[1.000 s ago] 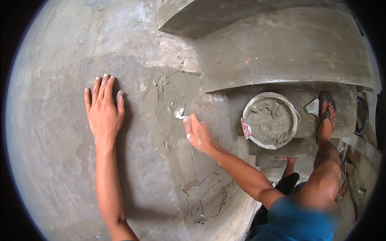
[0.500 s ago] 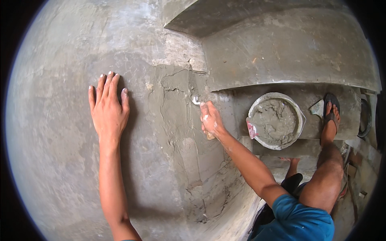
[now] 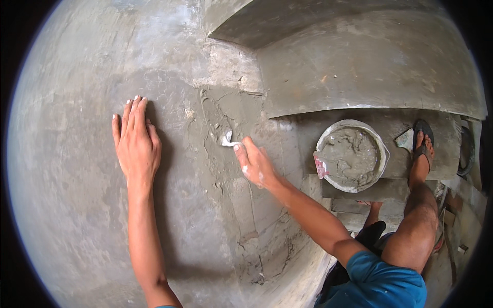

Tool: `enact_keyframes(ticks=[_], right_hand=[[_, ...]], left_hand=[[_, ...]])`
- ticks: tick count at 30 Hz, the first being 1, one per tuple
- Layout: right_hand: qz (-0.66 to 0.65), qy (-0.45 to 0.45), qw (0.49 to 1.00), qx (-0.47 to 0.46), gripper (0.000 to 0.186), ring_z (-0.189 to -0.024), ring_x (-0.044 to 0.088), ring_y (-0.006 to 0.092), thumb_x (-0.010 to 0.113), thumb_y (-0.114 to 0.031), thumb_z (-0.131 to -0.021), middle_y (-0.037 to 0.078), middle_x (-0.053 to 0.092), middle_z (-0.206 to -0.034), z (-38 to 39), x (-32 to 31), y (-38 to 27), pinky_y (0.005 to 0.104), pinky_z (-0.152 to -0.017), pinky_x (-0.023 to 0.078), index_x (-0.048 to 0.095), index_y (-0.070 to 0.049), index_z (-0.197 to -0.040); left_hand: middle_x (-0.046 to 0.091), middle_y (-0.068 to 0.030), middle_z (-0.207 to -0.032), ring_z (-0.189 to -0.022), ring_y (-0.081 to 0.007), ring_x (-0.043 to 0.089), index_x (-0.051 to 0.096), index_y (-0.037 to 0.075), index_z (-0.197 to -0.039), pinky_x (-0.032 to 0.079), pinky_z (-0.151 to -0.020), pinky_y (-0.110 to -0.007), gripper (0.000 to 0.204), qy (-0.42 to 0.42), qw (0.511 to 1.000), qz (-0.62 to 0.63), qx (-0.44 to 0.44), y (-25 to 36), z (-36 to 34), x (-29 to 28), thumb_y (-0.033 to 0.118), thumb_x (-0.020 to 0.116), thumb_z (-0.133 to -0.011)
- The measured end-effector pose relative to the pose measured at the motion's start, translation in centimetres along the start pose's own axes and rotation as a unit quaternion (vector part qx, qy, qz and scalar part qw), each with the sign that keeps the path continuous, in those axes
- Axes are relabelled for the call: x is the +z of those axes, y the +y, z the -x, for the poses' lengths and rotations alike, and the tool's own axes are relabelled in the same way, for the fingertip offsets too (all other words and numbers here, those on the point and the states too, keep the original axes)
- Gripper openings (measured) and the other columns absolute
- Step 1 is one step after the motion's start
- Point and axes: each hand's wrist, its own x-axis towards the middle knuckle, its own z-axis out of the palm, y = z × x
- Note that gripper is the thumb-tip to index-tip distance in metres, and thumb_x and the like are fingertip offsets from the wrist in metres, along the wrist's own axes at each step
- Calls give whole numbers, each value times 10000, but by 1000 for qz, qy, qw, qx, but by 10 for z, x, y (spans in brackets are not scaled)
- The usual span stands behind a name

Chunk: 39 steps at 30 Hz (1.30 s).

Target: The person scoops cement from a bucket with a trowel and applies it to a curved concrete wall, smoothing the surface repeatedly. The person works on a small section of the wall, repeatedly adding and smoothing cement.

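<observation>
Fingers of the right hand (image 3: 257, 164) grip the trowel (image 3: 227, 138), its handle hidden, at the mortar (image 3: 213, 159); the left hand (image 3: 137, 149) lies open against the wall (image 3: 77, 169). The trowel has shifted left since the earlier frame.

Grey concrete wall (image 3: 72, 154) and steps (image 3: 370, 66).
We have mottled wall across the left, steps stacked on the right, loose clutter (image 3: 449, 218) past them at lower right; light's soft, pale sheen high on the wall.

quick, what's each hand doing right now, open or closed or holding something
Left hand: open, palm to the grey wall.
Right hand: closed, holding a small trowel.
</observation>
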Motion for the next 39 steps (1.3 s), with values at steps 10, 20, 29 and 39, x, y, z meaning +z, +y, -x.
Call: enact_keyframes(ticks=[10,20,29,39], right_hand=[[88,-84,989,-83,341,-517,572,306,536,-319,-1134,169,550,-602,53,16,-3,485,-518,444,435,-31,-982],[55,-103,993,-6,283,-548,638,351,506,-284,-1136,194,621,-658,19,32,-21,517,-527,469,450,-23,-1043],[5,-6,1000,-19,295,-492,593,277,505,-282,-1144,131,538,-575,3,16,-17,472,-487,442,449,-31,-999],[4,-80,993,-89,265,-459,577,331,548,-224,-1119,162,558,-568,51,31,-15,468,-456,434,463,-14,-981]], left_hand=[[644,-128,-1480,-1408,-308,570,627,73,-1420,303,-1284,-503,462,70,979,187,-43,-6,-7,2,9,467,-990],[697,-166,-1397,-1263,-353,665,673,29,-1350,358,-1251,-495,410,117,959,249,-62,-7,-8,2,16,451,-1005],[780,-130,-1271,-768,-82,620,707,46,-1373,512,-770,-269,443,148,920,328,-153,-6,-11,-3,24,447,-1016],[763,-149,-1304,-1058,-166,706,708,27,-1370,509,-982,-303,442,155,914,345,-147,-5,-17,-3,49,429,-1028]])
